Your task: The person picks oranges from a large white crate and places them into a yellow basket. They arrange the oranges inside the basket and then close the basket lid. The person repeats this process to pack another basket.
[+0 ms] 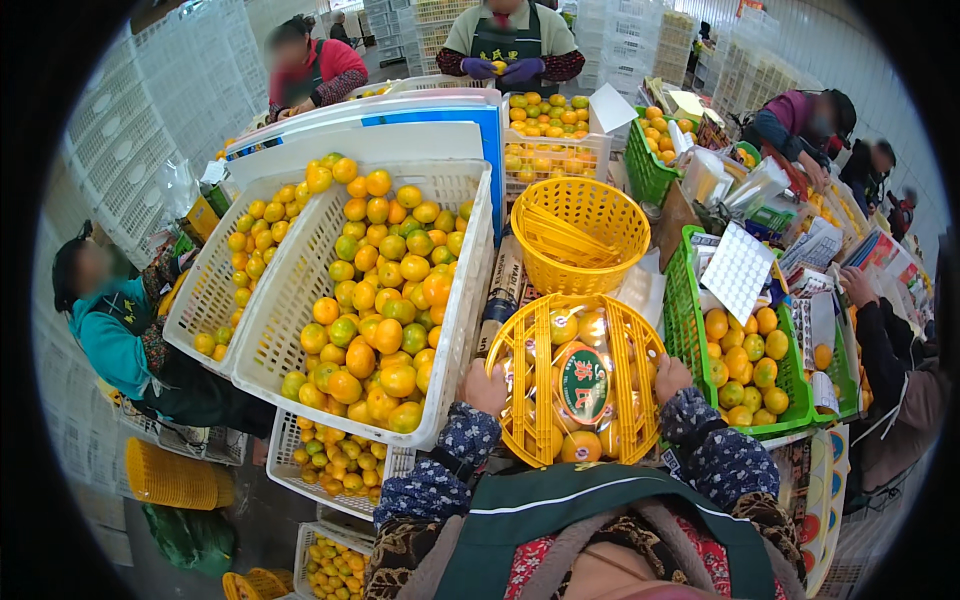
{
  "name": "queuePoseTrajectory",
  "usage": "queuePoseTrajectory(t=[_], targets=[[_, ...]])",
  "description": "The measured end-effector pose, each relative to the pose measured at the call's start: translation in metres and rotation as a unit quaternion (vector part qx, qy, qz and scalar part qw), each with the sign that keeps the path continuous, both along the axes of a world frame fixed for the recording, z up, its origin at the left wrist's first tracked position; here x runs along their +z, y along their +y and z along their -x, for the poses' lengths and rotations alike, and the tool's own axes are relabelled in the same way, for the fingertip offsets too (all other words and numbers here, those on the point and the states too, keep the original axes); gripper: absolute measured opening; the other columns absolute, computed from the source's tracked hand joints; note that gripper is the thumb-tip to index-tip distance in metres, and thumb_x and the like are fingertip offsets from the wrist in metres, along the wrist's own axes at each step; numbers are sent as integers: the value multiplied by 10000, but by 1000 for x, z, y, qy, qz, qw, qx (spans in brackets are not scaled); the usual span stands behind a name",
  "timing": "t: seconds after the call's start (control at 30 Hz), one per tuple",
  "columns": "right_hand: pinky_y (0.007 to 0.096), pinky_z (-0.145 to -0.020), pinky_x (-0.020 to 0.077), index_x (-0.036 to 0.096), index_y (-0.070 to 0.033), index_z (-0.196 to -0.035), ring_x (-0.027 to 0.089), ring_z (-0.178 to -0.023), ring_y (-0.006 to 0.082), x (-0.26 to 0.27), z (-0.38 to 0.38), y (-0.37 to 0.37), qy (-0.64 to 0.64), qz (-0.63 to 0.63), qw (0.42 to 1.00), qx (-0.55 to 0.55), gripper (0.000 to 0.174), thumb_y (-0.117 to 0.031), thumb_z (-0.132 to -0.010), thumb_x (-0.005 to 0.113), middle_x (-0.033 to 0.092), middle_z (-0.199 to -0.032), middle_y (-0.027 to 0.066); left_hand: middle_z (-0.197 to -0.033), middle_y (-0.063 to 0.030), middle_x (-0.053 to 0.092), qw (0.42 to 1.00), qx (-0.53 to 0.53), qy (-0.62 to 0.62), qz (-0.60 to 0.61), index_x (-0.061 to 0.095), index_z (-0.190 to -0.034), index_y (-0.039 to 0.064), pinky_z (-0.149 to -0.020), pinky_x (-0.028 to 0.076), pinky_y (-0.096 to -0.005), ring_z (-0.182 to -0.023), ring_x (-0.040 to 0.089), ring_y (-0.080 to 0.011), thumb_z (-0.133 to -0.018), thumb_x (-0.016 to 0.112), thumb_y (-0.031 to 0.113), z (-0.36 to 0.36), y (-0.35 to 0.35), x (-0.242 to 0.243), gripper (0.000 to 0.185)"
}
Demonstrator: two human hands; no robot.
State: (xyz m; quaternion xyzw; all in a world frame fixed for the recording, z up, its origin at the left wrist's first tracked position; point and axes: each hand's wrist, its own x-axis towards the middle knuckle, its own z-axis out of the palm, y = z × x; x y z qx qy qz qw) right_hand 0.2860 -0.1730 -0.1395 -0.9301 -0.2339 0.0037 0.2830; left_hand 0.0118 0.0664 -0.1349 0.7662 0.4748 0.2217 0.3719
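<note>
Between my two hands is a round yellow plastic basket filled with oranges under clear film. A green and red oval label with writing lies on top, and slatted yellow handle pieces run across both sides. My left hand grips the basket's left rim, while my right hand holds the right rim. Just beyond it stands another yellow basket with loose yellow handle strips inside. To the left, a large white crate holds many green-orange citrus fruits.
At the right, a green crate holds oranges and a sticker sheet. Blue and white boards stand behind the white crate. Stacked yellow baskets sit on the floor at left. Co-workers work around the table.
</note>
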Motion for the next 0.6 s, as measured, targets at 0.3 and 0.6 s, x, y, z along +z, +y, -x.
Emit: queuePoseTrajectory(t=[0.3,0.6], targets=[[515,-679,504,604,-46,-953,624,-825,414,-10,-7,5,-62,181,979,71,381,-338,-982,361,619,-912,242,-903,-277,617,1000,11,-12,-24,576,-976,-13,-744,463,-488,-873,590,-448,-895,549,297,0,-2,-4,321],[520,-818,473,579,2,-1025,602,-927,445,16,38,-22,118,129,984,-41,438,-381,-975,374,628,-956,280,-819,-254,641,998,-23,3,-50,627,-904,-12,-691,474,-489,-791,613,-443,-898,559,327,4,17,-33,346]])
